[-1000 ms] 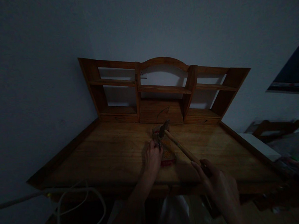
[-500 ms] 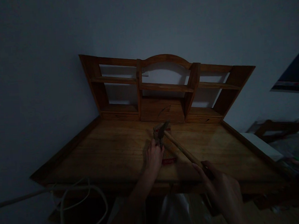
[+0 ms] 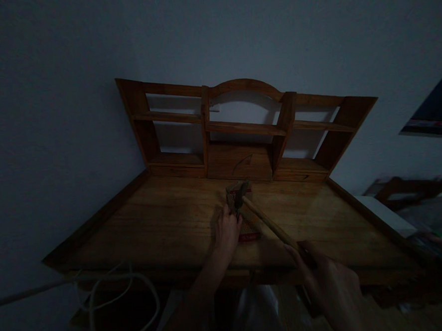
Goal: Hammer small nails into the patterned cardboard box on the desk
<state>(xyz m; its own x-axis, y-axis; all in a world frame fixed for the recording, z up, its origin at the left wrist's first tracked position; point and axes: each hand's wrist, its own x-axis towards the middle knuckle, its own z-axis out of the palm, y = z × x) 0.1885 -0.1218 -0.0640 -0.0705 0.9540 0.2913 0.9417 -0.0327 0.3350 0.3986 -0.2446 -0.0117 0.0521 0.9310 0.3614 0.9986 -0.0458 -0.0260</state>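
My right hand (image 3: 331, 278) is closed around the lower part of a hammer (image 3: 271, 225) with a long wooden handle and a dark metal head. The head is over a patterned, flat block with red edges (image 3: 250, 237) on the desk, just beyond my left fingertips. My left hand (image 3: 227, 230) rests at the block's left side, its fingers bent together around something small and dark. What they grip is too dim to name. Whether the hammer head touches it, I cannot tell.
The wooden desk (image 3: 164, 224) has a raised shelf unit (image 3: 241, 127) along its back, against the wall. A pale cable (image 3: 154, 294) loops in front of the left corner. On the right are a white surface (image 3: 385, 215) and a wooden chair (image 3: 417, 188). The light is dim.
The hammer head has dropped slightly and tilted more upright above the block. My right hand has moved a little lower; my left hand stays almost in place.
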